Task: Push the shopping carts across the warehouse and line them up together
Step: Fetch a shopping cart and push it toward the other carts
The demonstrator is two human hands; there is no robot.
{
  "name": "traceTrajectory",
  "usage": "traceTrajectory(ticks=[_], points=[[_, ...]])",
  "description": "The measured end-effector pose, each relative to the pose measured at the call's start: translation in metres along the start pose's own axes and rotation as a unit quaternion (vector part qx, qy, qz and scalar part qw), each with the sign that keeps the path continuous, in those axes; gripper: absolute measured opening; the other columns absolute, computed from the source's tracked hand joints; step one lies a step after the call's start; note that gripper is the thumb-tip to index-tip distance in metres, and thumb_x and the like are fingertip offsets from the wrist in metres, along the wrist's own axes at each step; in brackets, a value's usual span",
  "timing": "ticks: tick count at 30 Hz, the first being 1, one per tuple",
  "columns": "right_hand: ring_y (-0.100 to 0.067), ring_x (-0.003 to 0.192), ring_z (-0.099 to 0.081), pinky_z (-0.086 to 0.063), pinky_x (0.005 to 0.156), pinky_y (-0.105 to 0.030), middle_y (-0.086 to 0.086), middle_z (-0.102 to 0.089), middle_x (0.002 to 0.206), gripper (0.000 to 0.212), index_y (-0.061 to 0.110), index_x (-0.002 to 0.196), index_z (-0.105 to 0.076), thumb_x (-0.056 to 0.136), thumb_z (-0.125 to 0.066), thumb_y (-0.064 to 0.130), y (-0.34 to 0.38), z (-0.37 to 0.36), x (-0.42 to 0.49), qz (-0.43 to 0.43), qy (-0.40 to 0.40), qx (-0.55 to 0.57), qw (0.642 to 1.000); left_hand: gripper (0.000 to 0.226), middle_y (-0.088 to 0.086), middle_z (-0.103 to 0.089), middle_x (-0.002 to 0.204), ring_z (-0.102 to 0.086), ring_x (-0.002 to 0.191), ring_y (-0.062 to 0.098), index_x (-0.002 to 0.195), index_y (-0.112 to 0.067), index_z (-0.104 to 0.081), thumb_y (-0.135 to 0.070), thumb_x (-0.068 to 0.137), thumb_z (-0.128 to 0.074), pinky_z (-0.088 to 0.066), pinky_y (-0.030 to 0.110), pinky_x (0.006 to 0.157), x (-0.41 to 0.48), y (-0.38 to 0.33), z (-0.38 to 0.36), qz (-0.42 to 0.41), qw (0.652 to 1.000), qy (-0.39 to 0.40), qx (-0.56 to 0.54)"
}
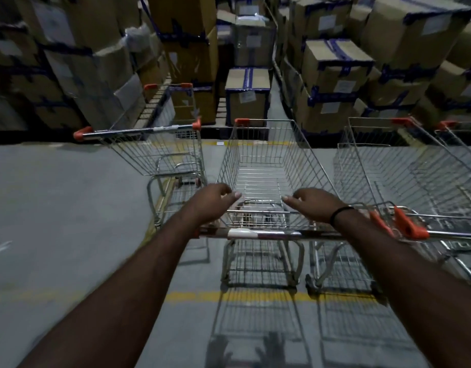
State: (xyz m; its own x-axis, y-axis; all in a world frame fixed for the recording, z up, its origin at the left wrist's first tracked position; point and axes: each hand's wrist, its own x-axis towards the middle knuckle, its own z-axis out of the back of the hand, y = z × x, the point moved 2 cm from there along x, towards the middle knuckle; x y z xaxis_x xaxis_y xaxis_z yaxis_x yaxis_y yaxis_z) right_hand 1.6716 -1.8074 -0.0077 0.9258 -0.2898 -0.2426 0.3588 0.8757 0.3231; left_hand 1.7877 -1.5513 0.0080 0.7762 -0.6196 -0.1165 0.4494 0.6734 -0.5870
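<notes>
Head view. The middle shopping cart [263, 160] stands at the frame's centre, its basket pointing toward 12 o'clock and its handle bar [269, 234] crossing beneath both forearms. The left hand [213, 200] and right hand [314, 203] lie beyond the bar, over the rear end of the basket, fingers loosely curled. Whether either hand grips the wire cannot be told. A dark wristband [338, 212] circles the right wrist. The left cart [160, 152] stands at 10 o'clock, set farther forward. The right cart [404, 168] lies just beside the middle one at 3 o'clock. Stacked cardboard boxes [335, 65] fill the band from 10 to 2 o'clock. A yellow line [242, 296] crosses the grey floor [56, 208] at 6 o'clock.
</notes>
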Motion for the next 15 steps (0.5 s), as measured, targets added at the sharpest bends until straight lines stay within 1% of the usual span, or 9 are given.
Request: traceTrajectory(ticks=[2, 4, 6, 9, 11, 13, 15], points=[[-0.021, 0.097, -0.062, -0.05, 0.09, -0.04, -0.002, -0.069, 0.107, 0.071, 0.023, 0.106, -0.068, 0.087, -0.032, 0.081, 0.024, 0.003, 0.015, 0.034, -0.012, 0.015, 0.999, 0.046, 0.001, -0.068, 0.109, -0.063, 0.099, 0.018, 0.114, -0.017, -0.068, -0.056, 0.095, -0.052, -0.05, 0.036, 0.088, 0.003, 0.008, 0.013, 0.008, 0.999, -0.031, -0.012], [-0.02, 0.1, -0.062, -0.05, 0.091, -0.041, -0.001, -0.069, 0.11, 0.064, 0.023, 0.107, -0.069, 0.09, -0.037, 0.076, 0.049, 0.007, 0.03, 0.061, -0.015, 0.035, 0.997, 0.048, -0.001, -0.069, 0.111, -0.063, 0.101, 0.016, 0.112, -0.02, -0.07, -0.06, 0.091, -0.053, -0.051, 0.036, 0.088, 0.004, 0.019, 0.028, 0.017, 0.998, -0.058, -0.019], [-0.021, 0.103, -0.062, -0.05, 0.093, -0.042, -0.001, -0.069, 0.112, 0.063, 0.021, 0.11, -0.069, 0.091, -0.039, 0.074, 0.076, 0.011, 0.048, 0.08, -0.013, 0.045, 0.996, 0.046, -0.003, -0.07, 0.107, -0.064, 0.097, 0.015, 0.111, -0.022, -0.07, -0.06, 0.091, -0.054, -0.051, 0.033, 0.083, 0.005, 0.034, 0.046, 0.033, 0.996, -0.081, -0.018], [-0.021, 0.101, -0.062, -0.05, 0.092, -0.041, -0.002, -0.07, 0.111, 0.06, 0.02, 0.106, -0.07, 0.092, -0.041, 0.071, 0.12, 0.016, 0.076, 0.118, -0.02, 0.054, 0.991, 0.04, -0.005, -0.068, 0.098, -0.061, 0.089, 0.012, 0.106, -0.019, -0.072, -0.053, 0.095, -0.056, -0.043, 0.028, 0.072, 0.005, 0.057, 0.081, 0.047, 0.992, -0.116, -0.008], [-0.022, 0.1, -0.062, -0.05, 0.089, -0.039, -0.003, -0.07, 0.109, 0.057, 0.018, 0.107, -0.07, 0.094, -0.043, 0.066, 0.154, 0.02, 0.094, 0.146, -0.026, 0.056, 0.987, 0.037, -0.003, -0.07, 0.098, -0.059, 0.087, 0.012, 0.102, -0.018, -0.073, -0.051, 0.096, -0.056, -0.041, 0.027, 0.071, 0.007, 0.078, 0.106, 0.054, 0.989, -0.136, -0.001], [-0.022, 0.102, -0.062, -0.05, 0.089, -0.038, -0.005, -0.069, 0.112, 0.057, 0.016, 0.111, -0.069, 0.095, -0.043, 0.064, 0.188, 0.022, 0.114, 0.162, -0.03, 0.056, 0.985, 0.037, 0.0, -0.072, 0.097, -0.06, 0.087, 0.012, 0.1, -0.017, -0.074, -0.05, 0.095, -0.057, -0.042, 0.027, 0.071, 0.01, 0.104, 0.133, 0.062, 0.986, -0.152, 0.005], [-0.022, 0.104, -0.062, -0.049, 0.09, -0.037, -0.005, -0.069, 0.115, 0.055, 0.017, 0.112, -0.069, 0.096, -0.043, 0.064, 0.224, 0.022, 0.133, 0.177, -0.037, 0.052, 0.982, 0.037, 0.0, -0.071, 0.098, -0.061, 0.09, 0.014, 0.101, -0.017, -0.072, -0.05, 0.095, -0.058, -0.044, 0.028, 0.075, 0.013, 0.133, 0.16, 0.067, 0.984, -0.166, 0.004]])
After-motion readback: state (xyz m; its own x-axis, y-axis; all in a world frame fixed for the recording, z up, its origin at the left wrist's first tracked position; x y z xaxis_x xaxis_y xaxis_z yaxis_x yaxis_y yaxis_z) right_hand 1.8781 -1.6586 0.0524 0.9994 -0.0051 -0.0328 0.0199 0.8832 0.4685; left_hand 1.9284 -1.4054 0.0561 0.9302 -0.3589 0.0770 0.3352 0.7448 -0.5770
